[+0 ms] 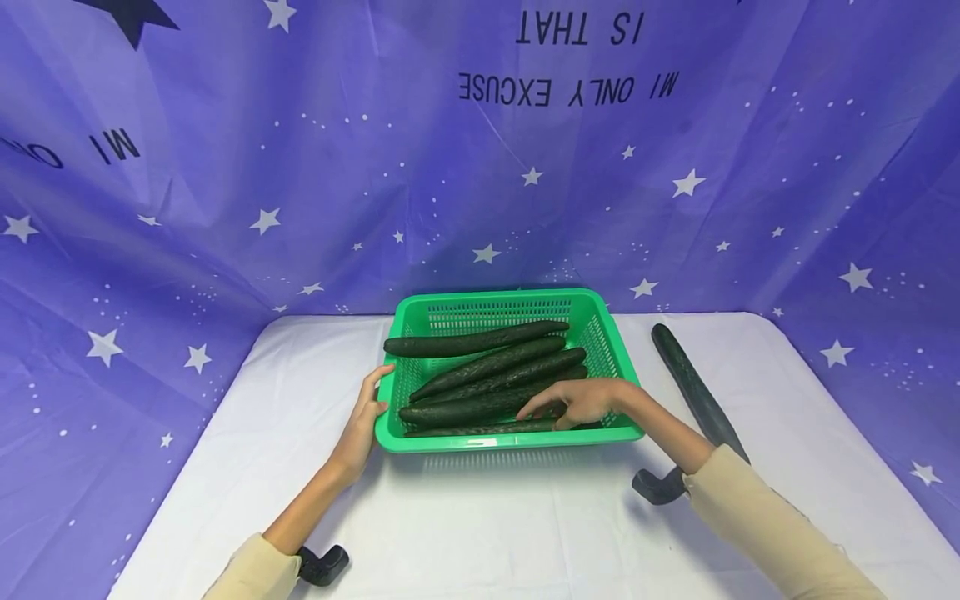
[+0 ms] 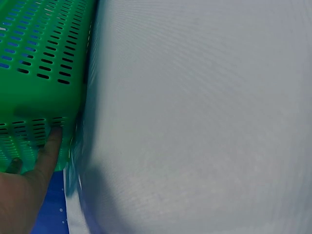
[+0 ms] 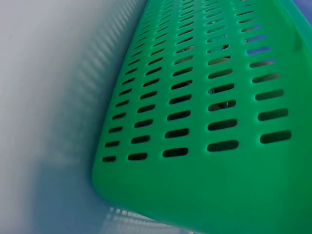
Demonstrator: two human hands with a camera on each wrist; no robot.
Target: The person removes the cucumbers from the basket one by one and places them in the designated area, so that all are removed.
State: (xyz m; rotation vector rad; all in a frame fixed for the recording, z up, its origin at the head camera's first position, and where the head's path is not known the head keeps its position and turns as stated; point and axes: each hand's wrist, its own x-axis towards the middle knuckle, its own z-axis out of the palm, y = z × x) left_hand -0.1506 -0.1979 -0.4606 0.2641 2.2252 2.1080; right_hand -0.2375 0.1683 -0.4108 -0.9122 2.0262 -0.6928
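A green plastic basket (image 1: 480,444) with slotted walls holds several long dark cucumbers (image 1: 491,362). My left hand (image 1: 358,437) holds the basket's left end, its digits at the rim; in the left wrist view a finger (image 2: 51,148) lies against the slotted outer wall. My right hand (image 1: 581,402) reaches over the right side into the front right of the basket. Its bent fingers and thumb grip the front cucumber (image 1: 487,429), which lies along the near wall. In the right wrist view the basket wall (image 3: 195,190) hides most of that hand.
Another cucumber (image 1: 693,383) lies on the white tablecloth (image 1: 495,533) right of the basket, partly behind the right forearm. A purple star-printed curtain (image 1: 480,167) hangs behind the table and at both sides. Black wrist mounts (image 1: 656,486) stick out near both sleeves.
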